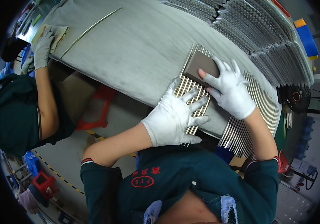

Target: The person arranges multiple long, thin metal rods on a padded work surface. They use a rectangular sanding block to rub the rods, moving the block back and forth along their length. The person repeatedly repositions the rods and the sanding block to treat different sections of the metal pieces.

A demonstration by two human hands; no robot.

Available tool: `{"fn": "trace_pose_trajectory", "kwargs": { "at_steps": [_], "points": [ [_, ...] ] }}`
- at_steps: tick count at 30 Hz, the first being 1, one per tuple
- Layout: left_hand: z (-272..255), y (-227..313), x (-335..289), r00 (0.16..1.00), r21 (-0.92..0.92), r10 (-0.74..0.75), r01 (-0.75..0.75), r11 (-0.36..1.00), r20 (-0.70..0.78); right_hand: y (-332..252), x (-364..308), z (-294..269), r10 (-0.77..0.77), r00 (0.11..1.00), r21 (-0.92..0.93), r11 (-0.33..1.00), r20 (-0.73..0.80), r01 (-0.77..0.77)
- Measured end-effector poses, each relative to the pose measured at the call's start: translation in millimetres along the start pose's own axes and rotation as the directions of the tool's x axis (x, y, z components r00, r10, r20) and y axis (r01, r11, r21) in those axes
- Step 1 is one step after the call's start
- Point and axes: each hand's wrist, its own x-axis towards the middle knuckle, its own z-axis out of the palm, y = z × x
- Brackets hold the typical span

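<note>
My left hand (175,116), in a white glove, lies with fingers spread across a row of thin shiny metal rods (185,86) set side by side on the grey table. My right hand (234,89), gloved with two bare fingertips showing, holds the right end of a flat grey-brown rectangular block (201,67). The block rests on the far part of these rods; its underside is hidden. Beneath and beside my right forearm lies a second, wider batch of similar metal rods (259,108), partly covered by the arm.
Stacked clear, textured plastic trays (257,30) line the table's far right. A single long rod (92,30) lies at the far left of the grey tabletop (137,48). Beyond it, a co-worker's gloved hand (43,50) presses on a cloth. A black fan (297,98) stands right.
</note>
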Motion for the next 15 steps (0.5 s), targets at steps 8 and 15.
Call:
{"fn": "trace_pose_trajectory", "kwargs": {
  "at_steps": [8, 15],
  "points": [
    [7.6, 1.0, -3.3, 0.999, 0.009, 0.002, -0.002, 1.000, -0.044, 16.8, -37.9, -2.4, -0.025, 1.000, -0.030, 0.999, 0.000, 0.025],
    [0.5, 3.8, 2.9, 1.000, 0.055, 0.012, -0.012, 0.998, -0.003, -11.5, 50.5, 9.4, -0.097, 0.992, 0.038, 0.994, -0.078, 0.100]
  ]
}}
